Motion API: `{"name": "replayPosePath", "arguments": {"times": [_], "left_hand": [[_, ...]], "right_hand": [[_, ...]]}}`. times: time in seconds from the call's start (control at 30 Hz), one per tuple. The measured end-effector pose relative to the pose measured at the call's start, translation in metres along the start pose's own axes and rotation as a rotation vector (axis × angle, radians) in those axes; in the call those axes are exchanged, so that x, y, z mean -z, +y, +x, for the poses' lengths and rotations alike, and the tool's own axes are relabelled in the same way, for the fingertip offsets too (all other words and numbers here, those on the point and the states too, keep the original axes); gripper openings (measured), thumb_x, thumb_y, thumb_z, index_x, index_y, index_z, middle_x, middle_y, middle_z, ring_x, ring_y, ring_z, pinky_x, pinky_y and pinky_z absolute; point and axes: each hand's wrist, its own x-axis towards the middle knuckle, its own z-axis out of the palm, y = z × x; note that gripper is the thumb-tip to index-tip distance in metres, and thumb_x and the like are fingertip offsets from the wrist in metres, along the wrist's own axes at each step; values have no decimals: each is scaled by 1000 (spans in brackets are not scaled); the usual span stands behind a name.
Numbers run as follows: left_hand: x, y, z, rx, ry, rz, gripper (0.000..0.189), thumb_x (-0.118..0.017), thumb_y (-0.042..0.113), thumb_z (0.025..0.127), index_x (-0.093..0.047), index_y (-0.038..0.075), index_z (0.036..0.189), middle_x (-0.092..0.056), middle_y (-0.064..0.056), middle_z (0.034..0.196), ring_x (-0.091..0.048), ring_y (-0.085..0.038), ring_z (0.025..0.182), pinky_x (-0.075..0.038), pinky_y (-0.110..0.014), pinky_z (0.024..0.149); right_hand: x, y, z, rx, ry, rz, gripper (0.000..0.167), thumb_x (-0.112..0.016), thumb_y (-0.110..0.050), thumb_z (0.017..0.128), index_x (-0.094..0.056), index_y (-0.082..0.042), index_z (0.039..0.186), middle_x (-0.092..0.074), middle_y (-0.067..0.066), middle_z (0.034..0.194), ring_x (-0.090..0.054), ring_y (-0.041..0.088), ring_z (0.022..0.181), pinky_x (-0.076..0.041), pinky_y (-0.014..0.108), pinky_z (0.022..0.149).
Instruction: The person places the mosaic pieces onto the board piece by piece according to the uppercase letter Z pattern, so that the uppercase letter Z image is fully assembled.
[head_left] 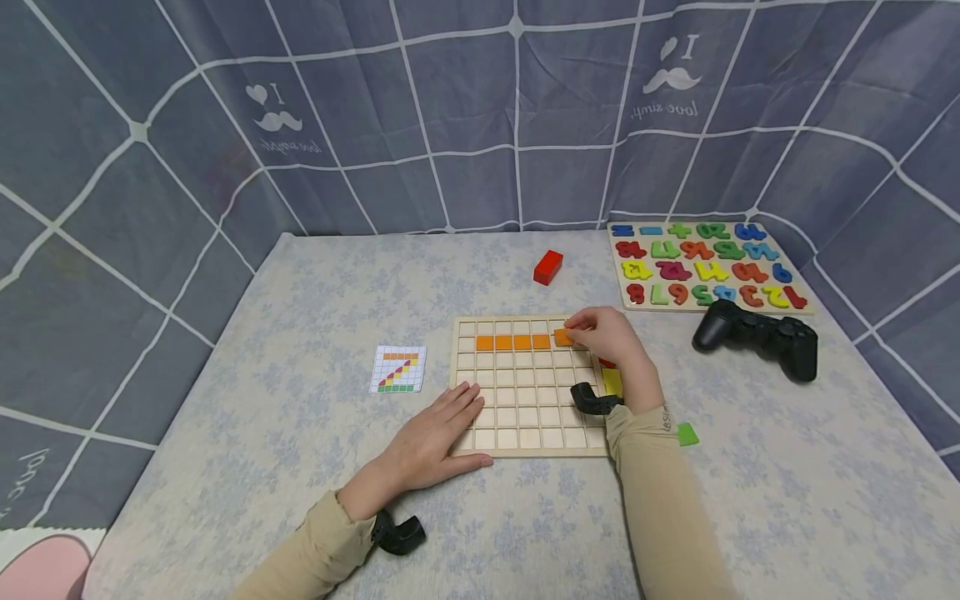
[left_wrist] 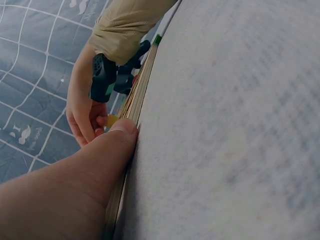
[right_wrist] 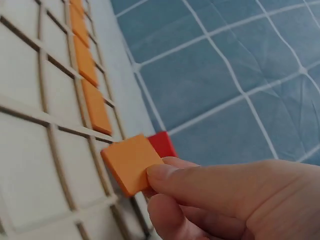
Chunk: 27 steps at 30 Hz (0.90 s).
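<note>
A wooden grid board (head_left: 517,417) lies flat on the table, with several orange square tiles (head_left: 503,342) in its second row from the top. My right hand (head_left: 611,337) pinches one more orange tile (right_wrist: 132,162) between thumb and fingers, tilted just above the board near that row's right end. My left hand (head_left: 435,437) rests with straight fingers on the board's lower left side, its thumb (left_wrist: 124,129) along the near edge. A pattern card (head_left: 397,369), showing an orange, red, yellow and green figure on a grid, lies left of the board.
A red block (head_left: 548,267) lies behind the board. Yellow (head_left: 612,382) and green (head_left: 687,434) pieces lie at its right, partly behind my right arm. Farther right are a black game controller (head_left: 756,337) and a number puzzle board (head_left: 705,267).
</note>
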Motion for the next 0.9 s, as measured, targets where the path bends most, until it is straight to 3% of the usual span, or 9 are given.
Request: {"name": "replayPosePath", "arguments": {"times": [0.2,0.37,0.6,0.9], "left_hand": [[0,0,0,5,-8,0,81,-49,60,90,-35,3,145,-25,-10,153,-15,-20,142,-13,-28,116],[0,0,0,7,-9,-2,81,-49,60,89,-34,3,145,-25,-9,153,-15,-20,142,-14,-28,116],[0,1,0,11,-10,-1,81,-49,60,89,-35,3,145,-25,-9,153,-16,-20,142,-15,-30,116],[0,0,0,20,-10,5,81,-48,61,89,-34,4,145,-25,-9,153,-15,-19,142,-14,-29,116]], "right_hand": [[-7,-3,2,-42,12,-79,20,-65,-19,89,-72,-5,102,-67,13,103,-57,27,88,-50,37,76],[-7,-6,0,-20,29,-103,22,-66,-17,88,-72,-6,106,-63,12,99,-54,26,82,-47,33,66],[12,1,-8,-40,131,40,30,-65,-19,89,-65,-6,116,-56,10,95,-52,27,84,-44,31,60],[28,13,-14,-76,147,103,35,-60,-26,93,-62,-3,120,-56,16,105,-50,31,98,-46,38,77]]}}
